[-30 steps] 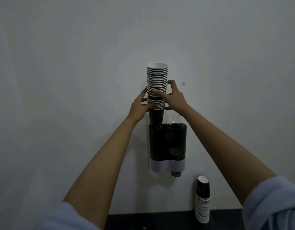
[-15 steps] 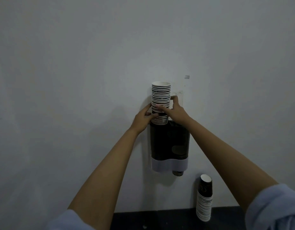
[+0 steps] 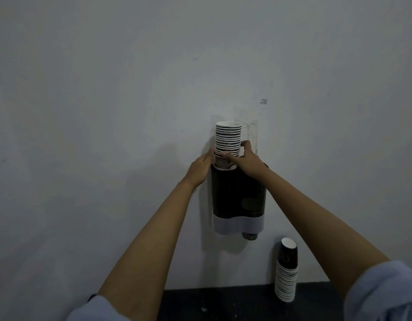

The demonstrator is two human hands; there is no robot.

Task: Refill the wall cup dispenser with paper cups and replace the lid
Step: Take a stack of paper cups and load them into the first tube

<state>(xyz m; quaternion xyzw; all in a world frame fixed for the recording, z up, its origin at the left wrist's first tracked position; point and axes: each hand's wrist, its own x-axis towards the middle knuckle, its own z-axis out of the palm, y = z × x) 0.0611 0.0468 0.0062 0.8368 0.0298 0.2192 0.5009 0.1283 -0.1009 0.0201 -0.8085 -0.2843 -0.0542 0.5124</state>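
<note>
A dark wall dispenser (image 3: 237, 193) with a pale band at its bottom hangs on the white wall. A stack of paper cups (image 3: 228, 140) with white rims stands in its left opening, the upper part sticking out above the top. My left hand (image 3: 200, 169) holds the stack from the left. My right hand (image 3: 247, 159) grips it from the front and right, thumb across the lower rims. A single cup bottom (image 3: 249, 236) pokes out under the dispenser at the right. No lid is visible.
A second stack of cups (image 3: 286, 269) stands upright on a dark counter (image 3: 223, 304) against the wall, below and right of the dispenser. A clear plastic backplate (image 3: 252, 133) rises behind the dispenser top. A small mark (image 3: 263, 101) is on the wall.
Both hands have lowered the cup stack into the dispenser; its dark lower part has sunk inside and less of the stack shows above the top.
</note>
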